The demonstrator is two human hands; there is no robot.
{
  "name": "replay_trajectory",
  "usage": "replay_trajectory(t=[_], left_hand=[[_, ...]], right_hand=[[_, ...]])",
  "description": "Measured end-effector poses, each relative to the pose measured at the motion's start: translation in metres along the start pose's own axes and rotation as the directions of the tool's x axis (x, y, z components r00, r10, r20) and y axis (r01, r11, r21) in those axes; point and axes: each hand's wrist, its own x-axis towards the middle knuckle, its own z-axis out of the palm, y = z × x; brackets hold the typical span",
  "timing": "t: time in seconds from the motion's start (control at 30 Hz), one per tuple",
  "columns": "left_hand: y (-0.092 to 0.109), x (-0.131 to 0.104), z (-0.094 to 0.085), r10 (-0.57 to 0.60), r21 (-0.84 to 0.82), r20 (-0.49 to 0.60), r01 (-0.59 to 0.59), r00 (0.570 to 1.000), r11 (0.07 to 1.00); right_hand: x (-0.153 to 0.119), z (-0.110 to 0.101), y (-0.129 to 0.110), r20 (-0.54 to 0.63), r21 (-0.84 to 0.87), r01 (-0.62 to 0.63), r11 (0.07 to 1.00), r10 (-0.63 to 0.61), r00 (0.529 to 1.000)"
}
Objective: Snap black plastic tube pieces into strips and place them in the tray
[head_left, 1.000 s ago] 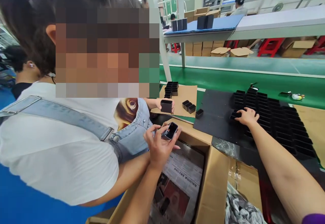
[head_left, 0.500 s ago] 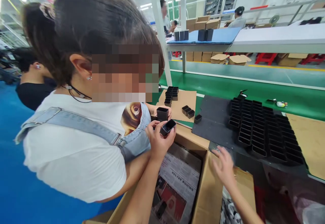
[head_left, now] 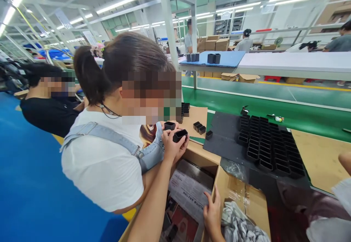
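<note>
My left hand (head_left: 170, 146) reaches in from the bottom, its fingers closed on a black open-topped case (head_left: 180, 136). A co-worker's hand shows just beneath that case. Beside it, the co-worker in a white shirt (head_left: 101, 165) holds a second black case (head_left: 169, 125). My right hand (head_left: 212, 211) is at the side wall of a cardboard box (head_left: 201, 152), fingers apart and nothing held. Newspaper (head_left: 189, 191) lies inside the box, with dark pieces on it. Whether my right hand presses on the wall is unclear.
Rows of black cases (head_left: 270, 143) stand on a black sheet (head_left: 222, 125) at right. Several more sit on cardboard (head_left: 201, 112). Crumpled paper (head_left: 238, 223) fills another carton (head_left: 261, 205). A person's arm (head_left: 346, 161) shows at the right edge.
The view has tilted up and shifted. My right hand has moved down and left along the box wall. My left hand still holds the case, now with the co-worker's hand below it.
</note>
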Motion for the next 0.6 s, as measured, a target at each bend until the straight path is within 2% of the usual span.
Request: replay_trajectory(t=[0.13, 0.2, 0.43, 0.6], left_hand=[[0.0, 0.005, -0.003, -0.02, -0.015, 0.043, 0.02, 0.999, 1.0], [0.002, 0.007, -0.005, -0.03, -0.019, 0.062, 0.031, 0.998, 0.999], [0.008, 0.007, -0.011, -0.077, -0.009, 0.117, 0.079, 0.99, 0.997], [0.014, 0.02, -0.013, -0.128, -0.045, 0.14, 0.135, 0.982, 0.99]], right_hand=[[0.0, 0.013, 0.001, -0.246, 0.112, 0.051, 0.992, -0.022, 0.969], [0.0, 0.017, 0.003, -0.304, 0.107, 0.056, 0.993, -0.021, 0.953], [0.004, 0.022, 0.002, -0.331, 0.015, 0.066, 0.998, -0.058, 0.942], [0.004, 0.019, -0.002, -0.307, -0.097, 0.079, 0.992, -0.105, 0.946]])
